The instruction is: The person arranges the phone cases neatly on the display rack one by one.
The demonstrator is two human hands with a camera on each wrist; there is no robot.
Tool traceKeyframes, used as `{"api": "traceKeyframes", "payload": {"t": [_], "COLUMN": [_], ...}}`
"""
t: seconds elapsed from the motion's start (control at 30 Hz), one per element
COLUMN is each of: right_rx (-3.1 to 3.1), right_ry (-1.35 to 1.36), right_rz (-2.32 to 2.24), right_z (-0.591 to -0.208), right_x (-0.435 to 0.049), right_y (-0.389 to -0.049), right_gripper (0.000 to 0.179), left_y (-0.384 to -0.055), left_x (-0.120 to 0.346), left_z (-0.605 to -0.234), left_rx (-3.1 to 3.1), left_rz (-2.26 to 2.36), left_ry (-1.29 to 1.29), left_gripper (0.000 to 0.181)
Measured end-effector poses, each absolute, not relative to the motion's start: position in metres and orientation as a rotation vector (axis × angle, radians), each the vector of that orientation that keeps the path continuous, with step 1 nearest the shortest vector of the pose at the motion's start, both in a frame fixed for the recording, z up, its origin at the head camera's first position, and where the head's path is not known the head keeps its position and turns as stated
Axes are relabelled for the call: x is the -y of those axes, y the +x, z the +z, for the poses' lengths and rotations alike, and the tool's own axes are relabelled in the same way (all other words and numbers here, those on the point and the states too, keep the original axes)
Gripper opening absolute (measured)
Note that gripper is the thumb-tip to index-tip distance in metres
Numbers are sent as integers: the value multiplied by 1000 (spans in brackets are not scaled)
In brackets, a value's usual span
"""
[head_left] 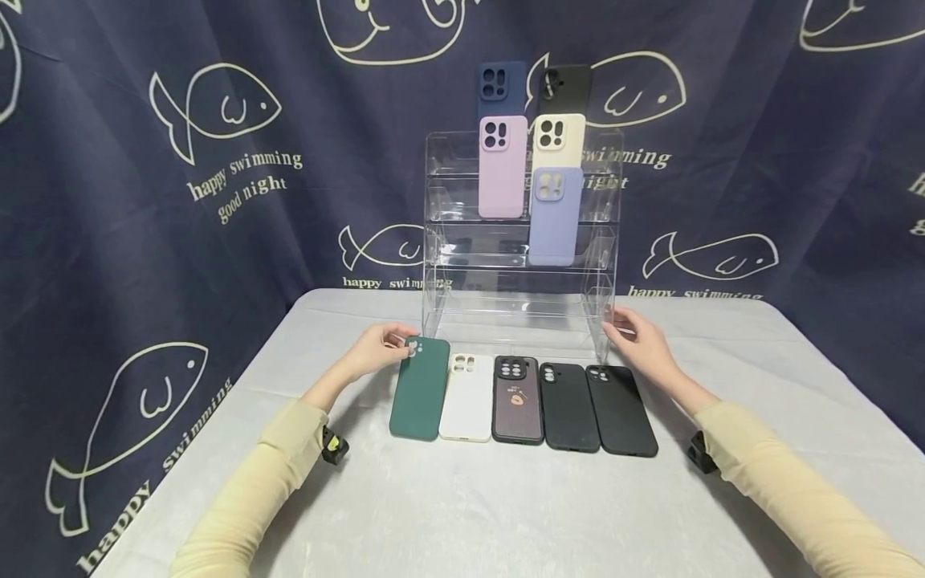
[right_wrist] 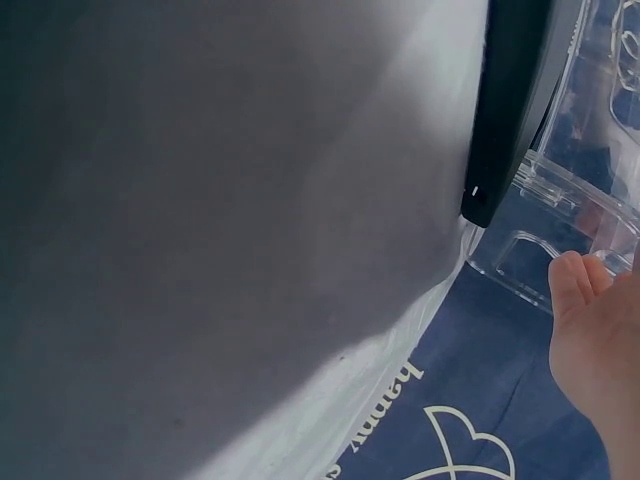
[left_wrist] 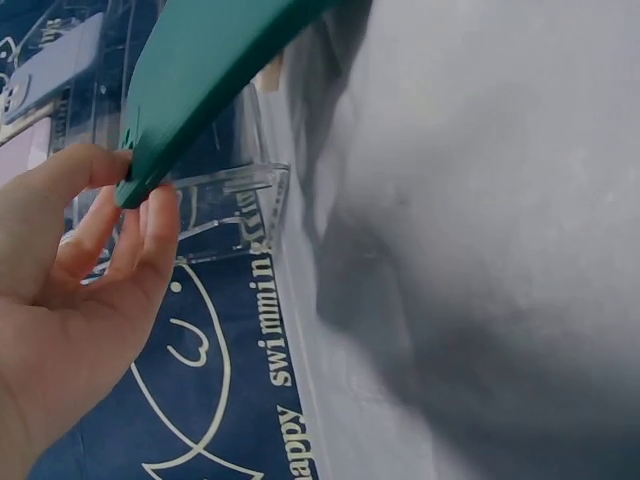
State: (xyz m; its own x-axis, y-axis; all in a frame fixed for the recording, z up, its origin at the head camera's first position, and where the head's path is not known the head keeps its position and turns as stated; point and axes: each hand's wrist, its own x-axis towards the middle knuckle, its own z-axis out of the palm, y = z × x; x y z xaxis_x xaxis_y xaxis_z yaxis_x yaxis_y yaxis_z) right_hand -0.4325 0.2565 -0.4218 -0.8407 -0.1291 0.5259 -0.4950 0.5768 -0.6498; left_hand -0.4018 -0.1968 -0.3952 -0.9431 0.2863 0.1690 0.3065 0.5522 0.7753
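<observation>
A dark green phone case [head_left: 421, 391] stands at the left end of a row of cases at the foot of a clear display stand [head_left: 516, 325]. My left hand [head_left: 381, 350] pinches the green case by its camera corner, and the left wrist view shows thumb and fingertips around that end of the case [left_wrist: 215, 85]. At the stand's lower right side, my right hand [head_left: 639, 341] holds the clear edge between thumb and fingers. In the right wrist view this hand [right_wrist: 595, 340] is partly cut off and its thumb is hidden.
Beside the green case are a white case [head_left: 467, 401], a dark printed case [head_left: 516, 405] and two black cases [head_left: 569, 409]. Higher tiers bear pink [head_left: 502, 181], lilac [head_left: 555, 229], cream [head_left: 568, 152], navy [head_left: 509, 100] and black [head_left: 571, 92] cases. A grey cloth covers the table [head_left: 506, 522].
</observation>
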Motion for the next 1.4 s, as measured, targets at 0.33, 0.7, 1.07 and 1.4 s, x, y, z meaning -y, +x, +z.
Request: {"api": "traceKeyframes", "payload": {"t": [0.33,0.7,1.07,1.4], "right_rx": [2370,2383,2375,2375], "right_ry": [507,485,493,495], "right_rz": [1165,1141,1145,1158], "right_z": [-423,-422,-424,-422], "right_x": [-257,-259,-258,-258], "right_y": [-433,-432,-433,-432], "right_gripper": [41,41,41,39], "left_y": [-397,-399,-410,-420], "left_x": [194,184,174,162], "left_z": [-381,-358,-333,-313], "left_rx": [2506,2289,2168,2089], "left_rz": [-1330,-1282,-1231,-1265], "left_ry": [-512,-520,-503,-564], "left_gripper": [32,34,32,32]}}
